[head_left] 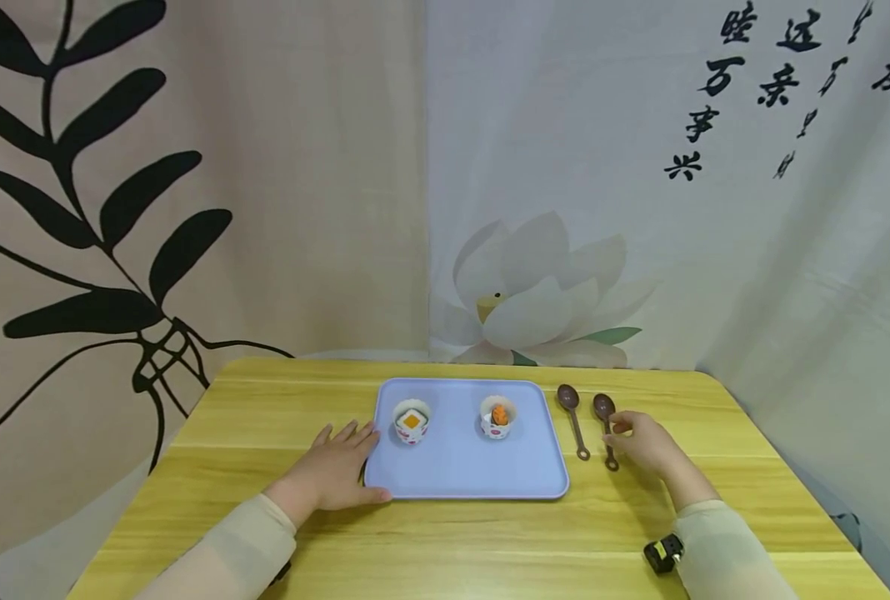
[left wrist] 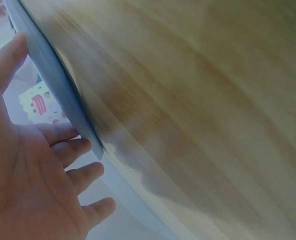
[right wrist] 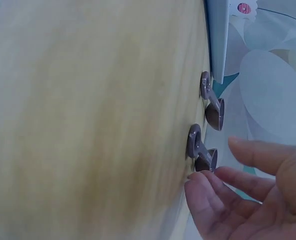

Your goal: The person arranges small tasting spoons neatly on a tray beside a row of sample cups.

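A light blue tray (head_left: 452,471) lies on the wooden table, with my left hand (head_left: 336,471) at its left edge. The left fingers are spread, and the thumb is at the tray's near left corner. Two brown spoons lie side by side right of the tray: an inner spoon (head_left: 569,400) and an outer spoon (head_left: 604,407). My right hand (head_left: 643,446) is at the outer spoon's handle, fingers slightly bent. In the right wrist view the thumb (right wrist: 253,152) stands apart from the fingers; whether they touch the spoon is unclear.
On the tray stand two small patterned paper cups, a left cup (head_left: 412,425) holding a white and orange piece and a right cup (head_left: 497,423) holding an orange piece. A printed curtain (head_left: 325,208) hangs behind the table (head_left: 460,550).
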Available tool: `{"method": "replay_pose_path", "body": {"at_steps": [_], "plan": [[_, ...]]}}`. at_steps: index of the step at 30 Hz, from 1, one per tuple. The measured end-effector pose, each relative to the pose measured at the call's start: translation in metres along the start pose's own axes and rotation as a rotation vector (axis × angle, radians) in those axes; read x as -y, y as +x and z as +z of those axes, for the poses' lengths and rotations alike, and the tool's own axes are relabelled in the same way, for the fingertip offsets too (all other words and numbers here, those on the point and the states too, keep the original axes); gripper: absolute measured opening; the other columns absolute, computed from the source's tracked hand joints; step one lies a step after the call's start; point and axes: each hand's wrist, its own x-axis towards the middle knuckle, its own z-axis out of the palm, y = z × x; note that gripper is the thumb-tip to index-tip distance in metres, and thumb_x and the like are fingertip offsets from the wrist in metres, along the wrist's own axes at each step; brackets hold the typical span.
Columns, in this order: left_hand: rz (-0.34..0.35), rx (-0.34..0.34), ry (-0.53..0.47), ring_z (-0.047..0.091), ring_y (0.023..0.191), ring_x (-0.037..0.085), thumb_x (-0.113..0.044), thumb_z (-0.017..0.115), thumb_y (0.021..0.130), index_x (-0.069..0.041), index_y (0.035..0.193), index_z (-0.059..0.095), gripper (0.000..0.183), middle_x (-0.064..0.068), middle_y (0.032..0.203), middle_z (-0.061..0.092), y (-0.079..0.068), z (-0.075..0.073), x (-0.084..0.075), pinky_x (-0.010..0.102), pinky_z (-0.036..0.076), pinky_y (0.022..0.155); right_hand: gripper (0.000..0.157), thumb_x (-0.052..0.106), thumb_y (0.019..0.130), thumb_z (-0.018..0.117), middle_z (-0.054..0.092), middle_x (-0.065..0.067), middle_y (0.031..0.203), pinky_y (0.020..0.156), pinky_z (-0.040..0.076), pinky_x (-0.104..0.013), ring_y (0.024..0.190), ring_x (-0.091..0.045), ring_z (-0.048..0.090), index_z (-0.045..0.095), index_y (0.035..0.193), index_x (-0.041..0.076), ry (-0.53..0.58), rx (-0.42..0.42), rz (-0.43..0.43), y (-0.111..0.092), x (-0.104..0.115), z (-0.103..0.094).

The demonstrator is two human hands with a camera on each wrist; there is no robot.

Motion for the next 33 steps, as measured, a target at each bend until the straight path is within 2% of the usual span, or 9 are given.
{"method": "replay_pose_path", "body": {"at_steps": [5, 8, 22, 29, 33], "plan": [[0.000, 0.001, -0.006, 0.025, 0.148, 0.042, -0.074, 0.062, 0.082, -0.001, 0.153, 0.038, 0.105, 0.015, 0.161, 0.032, -0.001, -0.001, -0.001, 0.066, 0.014, 0.116, 0.047, 0.004, 0.097, 0.062, 0.060, -0.027, 0.110, 0.076, 0.059, -0.040, 0.090, -0.030, 0.066, 0.046, 0.135, -0.019, 0.154, 0.022, 0.068, 0.002, -0.002, 0.001], [0.000, 0.002, -0.012, 0.025, 0.148, 0.042, -0.073, 0.063, 0.082, -0.001, 0.153, 0.039, 0.104, 0.015, 0.161, 0.032, -0.001, -0.002, -0.001, 0.066, 0.014, 0.116, 0.048, 0.002, 0.097, 0.061, 0.059, -0.026, 0.108, 0.074, 0.060, -0.038, 0.085, -0.024, 0.066, 0.043, 0.136, -0.021, 0.208, 0.035, 0.095, 0.003, -0.003, 0.001], [0.001, -0.001, -0.026, 0.025, 0.147, 0.043, -0.071, 0.065, 0.082, 0.000, 0.152, 0.039, 0.103, 0.016, 0.160, 0.032, -0.002, -0.002, -0.002, 0.066, 0.013, 0.116, 0.045, -0.001, 0.092, 0.064, 0.059, -0.022, 0.100, 0.065, 0.059, -0.032, 0.072, -0.019, 0.065, 0.049, 0.131, -0.019, 0.202, 0.025, 0.153, 0.011, -0.003, 0.005], [0.011, -0.033, -0.025, 0.025, 0.147, 0.043, -0.075, 0.063, 0.080, 0.000, 0.152, 0.040, 0.107, 0.017, 0.160, 0.033, 0.002, 0.007, 0.004, 0.065, 0.012, 0.117, 0.046, -0.003, 0.089, 0.066, 0.058, -0.020, 0.095, 0.062, 0.059, -0.029, 0.070, -0.019, 0.064, 0.049, 0.129, -0.020, 0.204, 0.040, 0.159, 0.014, -0.002, 0.006], [0.003, -0.015, -0.012, 0.024, 0.148, 0.042, -0.075, 0.062, 0.081, -0.001, 0.154, 0.037, 0.106, 0.015, 0.161, 0.030, 0.002, 0.005, 0.003, 0.064, 0.010, 0.118, 0.044, -0.005, 0.090, 0.065, 0.058, -0.020, 0.094, 0.062, 0.059, -0.030, 0.070, -0.019, 0.063, 0.050, 0.128, -0.019, 0.199, 0.030, 0.186, 0.016, -0.001, 0.009]]}}
